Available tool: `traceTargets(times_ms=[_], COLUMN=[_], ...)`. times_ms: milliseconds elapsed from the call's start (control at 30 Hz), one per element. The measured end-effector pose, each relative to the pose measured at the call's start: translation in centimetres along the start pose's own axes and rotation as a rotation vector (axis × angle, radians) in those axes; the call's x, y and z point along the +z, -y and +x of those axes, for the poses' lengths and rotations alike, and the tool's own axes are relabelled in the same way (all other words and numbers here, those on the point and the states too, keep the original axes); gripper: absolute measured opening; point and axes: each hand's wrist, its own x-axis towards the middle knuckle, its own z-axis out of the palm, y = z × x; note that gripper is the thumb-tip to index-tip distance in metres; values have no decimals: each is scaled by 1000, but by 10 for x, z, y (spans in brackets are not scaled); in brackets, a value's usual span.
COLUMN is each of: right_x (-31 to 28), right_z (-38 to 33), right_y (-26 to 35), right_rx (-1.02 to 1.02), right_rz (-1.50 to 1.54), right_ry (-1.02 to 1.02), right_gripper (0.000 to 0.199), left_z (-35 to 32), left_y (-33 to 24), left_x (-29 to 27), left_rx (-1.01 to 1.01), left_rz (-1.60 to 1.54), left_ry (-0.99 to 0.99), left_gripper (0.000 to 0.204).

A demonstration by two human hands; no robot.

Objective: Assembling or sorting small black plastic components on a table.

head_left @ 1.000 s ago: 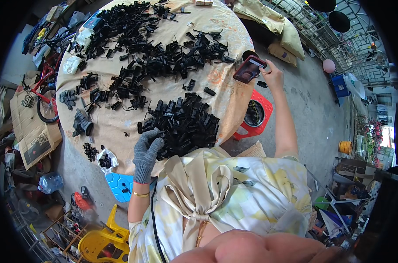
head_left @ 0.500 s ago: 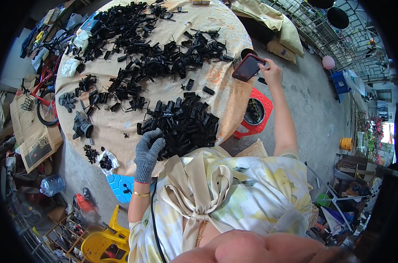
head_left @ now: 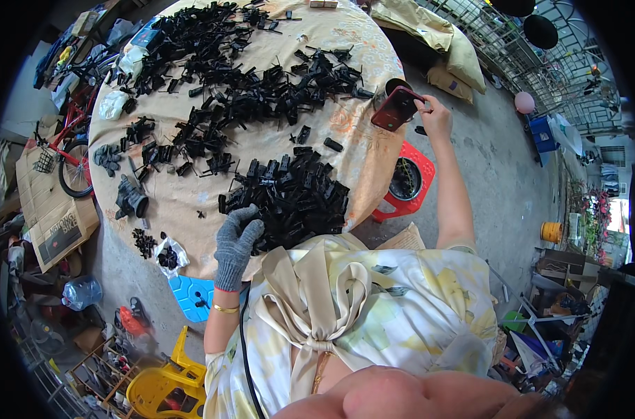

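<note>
My right hand (head_left: pixel 436 116), bare, is closed on the edge of a smartphone (head_left: pixel 396 109) in a dark red case. The phone is tilted beside the right rim of the round table, next to a dark round container (head_left: pixel 396 85). In a grey knitted glove, my left hand (head_left: pixel 238 241) rests at the near left edge of a heap of black plastic parts (head_left: pixel 296 199). Its thumb and fingers are slightly curved and apart, with nothing visible between them. More black parts (head_left: pixel 261 98) spread loosely across the far half of the beige tablecloth (head_left: pixel 192 241).
Spare grey gloves (head_left: pixel 131 199) and a small white bag (head_left: pixel 169 257) of black bits lie at the table's left. A red stool (head_left: pixel 429 171) holding a round pan stands right of the table. Blue (head_left: pixel 192 299) and yellow (head_left: pixel 167 384) plastic seats are at the lower left.
The phone has tilted in my right hand, so its surface catches the light differently. My left hand stays where it was beside the heap.
</note>
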Motion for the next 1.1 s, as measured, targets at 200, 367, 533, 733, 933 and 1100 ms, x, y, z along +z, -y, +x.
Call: traceTargets(times_ms=[200,367,533,733,933,1100], right_x=[6,30,61,73,69,74], right_z=[-17,-70,-101,-67,-66,-63], right_y=[7,7,7,-10,14,13], right_rx=[81,193,-250,1111,1240,1234], right_rz=[20,12,158,1269,1669,1712], right_ry=[-115,76,316,892,728,673], right_gripper=[31,30,19,15,17,15], left_z=[-1,-2,-1,-1,-1,0], left_y=[-1,-1,-4,-1,5,6], left_x=[-1,1,1,3,2,0], left_rx=[-3,-16,-47,-67,-69,-49], left_rz=[-22,-37,-33,-47,-77,-60], left_ry=[7,7,25,41,23,9], left_gripper=[27,27,28,27,28,28])
